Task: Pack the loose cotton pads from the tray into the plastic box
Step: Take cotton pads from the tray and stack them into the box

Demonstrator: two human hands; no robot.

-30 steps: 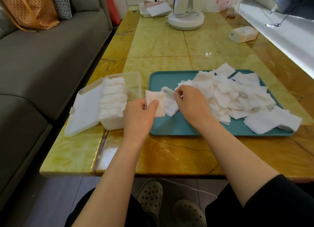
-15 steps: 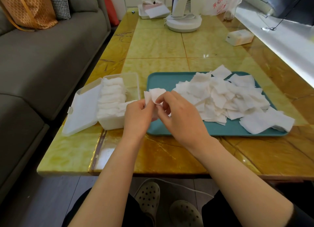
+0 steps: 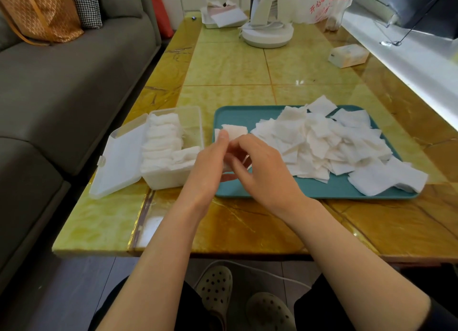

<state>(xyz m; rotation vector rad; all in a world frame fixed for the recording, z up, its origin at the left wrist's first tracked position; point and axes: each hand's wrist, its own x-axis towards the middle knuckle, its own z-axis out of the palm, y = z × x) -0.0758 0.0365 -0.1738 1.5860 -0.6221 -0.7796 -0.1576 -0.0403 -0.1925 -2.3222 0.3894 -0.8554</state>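
Observation:
A heap of loose white cotton pads (image 3: 322,144) covers the right part of a teal tray (image 3: 309,190). Left of the tray stands a clear plastic box (image 3: 171,178) with its lid (image 3: 119,159) folded open to the left; a row of pads fills its left side. Over the tray's left end my left hand (image 3: 210,164) and my right hand (image 3: 262,174) meet and both pinch a small stack of cotton pads (image 3: 234,131), which sticks up above my fingers. The stack's lower part is hidden by my hands.
The yellow marble table (image 3: 235,65) carries a white fan base (image 3: 266,34), a tissue pack (image 3: 348,55), a white dish (image 3: 223,18) and a plastic bag at the far end. A grey sofa (image 3: 62,82) runs along the left. My feet in clogs are under the table edge.
My right hand left the pile with a pad and came to my left hand. Both hands now hold the pads together over the tray's left end.

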